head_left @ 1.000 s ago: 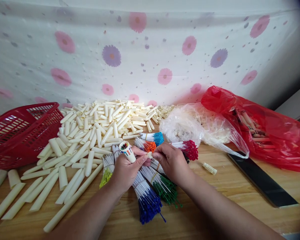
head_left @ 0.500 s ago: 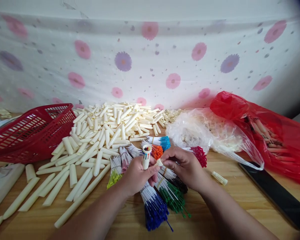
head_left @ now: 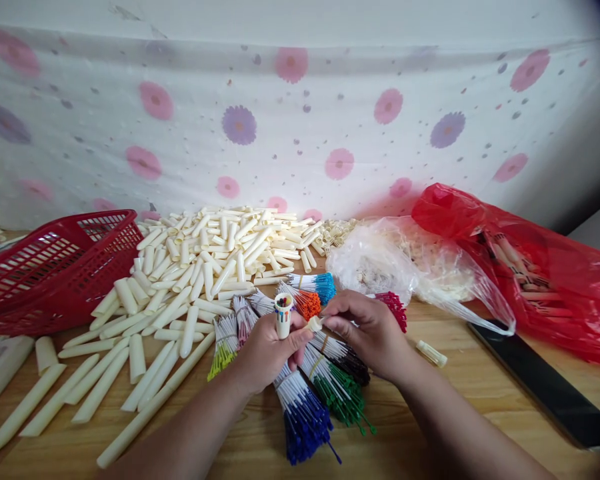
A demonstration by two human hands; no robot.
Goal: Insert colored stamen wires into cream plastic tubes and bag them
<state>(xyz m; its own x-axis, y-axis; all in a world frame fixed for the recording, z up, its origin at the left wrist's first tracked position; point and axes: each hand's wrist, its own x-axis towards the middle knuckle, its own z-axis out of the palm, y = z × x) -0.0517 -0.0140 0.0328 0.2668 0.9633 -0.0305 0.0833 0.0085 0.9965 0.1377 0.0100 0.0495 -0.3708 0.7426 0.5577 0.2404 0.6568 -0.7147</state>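
Note:
In my left hand (head_left: 267, 350), closed, a short cream multicolour pen barrel (head_left: 283, 323) stands upright, with coloured sliders round its side and dark and red tips in its open top. The thumb and fingers of that hand also hold a small cream plastic piece (head_left: 315, 324). My right hand (head_left: 367, 330) pinches at the right edge of this piece; its fingertips partly hide the contact. Below and around the hands lie banded bundles of white-stemmed pen refills: blue (head_left: 307, 427), green (head_left: 347, 397), black (head_left: 357, 365), yellow (head_left: 223, 343), pink (head_left: 243, 317), orange (head_left: 305, 301) and light blue (head_left: 320, 287).
A heap of cream pen tubes (head_left: 220, 250) covers the back left, beside a red basket (head_left: 65, 280). At right are a clear plastic bag (head_left: 375, 260), a red bag (head_left: 570, 293) with pen parts, a dark flat bar (head_left: 545, 387) and a small clear-cream part (head_left: 431, 353).
The view has shifted. My left hand has turned the pen barrel from tilted to upright. My right fingers have opened slightly around the small piece, which both hands still keep between them.

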